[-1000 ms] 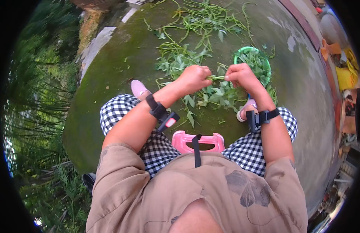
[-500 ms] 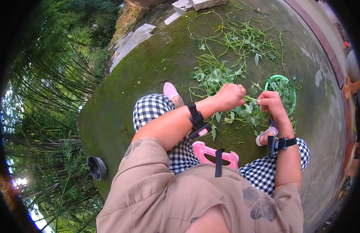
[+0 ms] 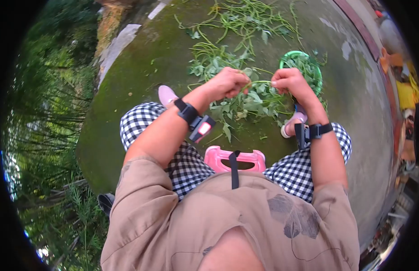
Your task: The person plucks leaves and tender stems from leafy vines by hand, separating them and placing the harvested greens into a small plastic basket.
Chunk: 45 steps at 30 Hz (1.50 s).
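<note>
A thin green stem point(image 3: 262, 82) bridges my two hands in a slight bow, above the leafy greens. My left hand point(image 3: 227, 83) is closed around its left end, knuckles up. At the other end, my right hand point(image 3: 291, 84) pinches it between thumb and fingers. Beneath and between them lies a loose pile of leafy vines point(image 3: 259, 105). A green-rimmed basket point(image 3: 320, 76) holding picked leaves stands just beyond my right hand, which partly covers it.
More long vine stems point(image 3: 252, 20) lie farther off on the mossy concrete ground point(image 3: 160, 58). Beneath me is a pink plastic stool point(image 3: 214, 158). A dark bucket point(image 3: 105, 202) sits at the left edge, near bamboo foliage point(image 3: 51, 126). Assorted items line the right side.
The view has shifted, so the ground and hands sit farther left and higher. My hands are a little farther apart, with more of the stem showing between them.
</note>
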Tool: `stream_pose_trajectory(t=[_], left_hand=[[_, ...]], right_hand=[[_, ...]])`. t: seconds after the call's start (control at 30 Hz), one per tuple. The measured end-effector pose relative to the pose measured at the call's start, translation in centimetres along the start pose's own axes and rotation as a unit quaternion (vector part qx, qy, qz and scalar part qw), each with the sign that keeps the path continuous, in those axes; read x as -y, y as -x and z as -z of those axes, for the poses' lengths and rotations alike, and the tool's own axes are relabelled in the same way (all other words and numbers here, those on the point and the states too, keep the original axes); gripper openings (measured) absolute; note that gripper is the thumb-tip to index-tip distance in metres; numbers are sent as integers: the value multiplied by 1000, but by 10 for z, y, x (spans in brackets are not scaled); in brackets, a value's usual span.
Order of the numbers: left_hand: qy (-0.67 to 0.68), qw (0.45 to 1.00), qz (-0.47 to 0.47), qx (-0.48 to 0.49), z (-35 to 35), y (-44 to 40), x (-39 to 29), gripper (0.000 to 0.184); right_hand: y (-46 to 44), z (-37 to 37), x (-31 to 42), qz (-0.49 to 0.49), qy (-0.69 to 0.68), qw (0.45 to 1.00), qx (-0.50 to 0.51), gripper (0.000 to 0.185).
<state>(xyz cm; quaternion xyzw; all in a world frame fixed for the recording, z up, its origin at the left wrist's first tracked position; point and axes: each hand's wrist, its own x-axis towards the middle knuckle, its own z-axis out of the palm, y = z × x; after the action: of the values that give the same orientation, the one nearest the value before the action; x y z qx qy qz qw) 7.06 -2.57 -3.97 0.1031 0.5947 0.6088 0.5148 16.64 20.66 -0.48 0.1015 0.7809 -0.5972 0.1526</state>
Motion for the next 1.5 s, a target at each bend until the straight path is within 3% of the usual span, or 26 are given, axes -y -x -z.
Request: stream_pose_trajectory(t=[0.03,0.17,0.27,0.37,0.47,0.5,0.53,0.57,0.6,0.63,0.73,0.8,0.83,0.87,1.03,1.17,1.27,1.33,1.37,1.5], left_hand=[[34,999,34,10,-2,3,-7,18],[97,993,27,55,8,-6,11,21],[78,993,79,34,-6,9,-9,23],[73,988,111,81,-1,7,-5,24],[-19,989,110,95,0,4,0,26],[-52,987,121,96,-1,4,-2,15],[-205,970,-57,120,3,-1,3,11],[-346,899,-232,139,10,-9,14,7],[-465,776,-397,152,16,-17,28,4],[-471,820,-311,95,16,-18,37,8],[-446,850,-280,-9,18,-17,39,10],[-324,918,-204,-106,31,-21,45,16],[-251,939,-184,-145,33,-19,41,21],[-237,935,-175,-196,34,-16,39,17],[-45,984,-35,-169,17,-32,8,14],[-49,993,-50,-92,-38,-96,-35,13],[-90,992,-80,-32,-110,-136,-75,35],[-182,981,-53,-34,-135,-164,-84,43],[-227,973,-39,-35,-142,-176,-87,47],[-183,977,-96,-57,-127,-185,-83,41]], right_hand=[[-1,1,-3,-11,13,1000,-1,10],[0,4,-11,-4,65,998,-24,13],[-2,5,-14,28,119,992,-28,16],[-6,2,-21,42,170,983,-53,19],[-6,-2,-21,55,167,983,-59,18],[-6,-4,-21,59,162,983,-59,18],[-6,-7,-22,66,180,979,-63,18],[-5,-9,-23,72,199,975,-68,18],[-3,-11,-23,77,217,970,-75,18],[0,-13,-20,72,259,961,-58,17],[10,-28,-21,68,180,979,62,14],[28,-34,-16,88,261,956,103,14],[36,-34,-18,69,230,963,126,15],[44,-34,-19,81,252,954,142,15],[78,-38,-33,102,353,915,167,13],[84,-44,-54,75,385,898,199,14],[85,-40,-47,50,394,892,216,16],[81,-38,-43,40,403,885,231,18],[77,-40,-50,56,400,887,222,18],[74,-29,-52,56,375,904,198,19]])
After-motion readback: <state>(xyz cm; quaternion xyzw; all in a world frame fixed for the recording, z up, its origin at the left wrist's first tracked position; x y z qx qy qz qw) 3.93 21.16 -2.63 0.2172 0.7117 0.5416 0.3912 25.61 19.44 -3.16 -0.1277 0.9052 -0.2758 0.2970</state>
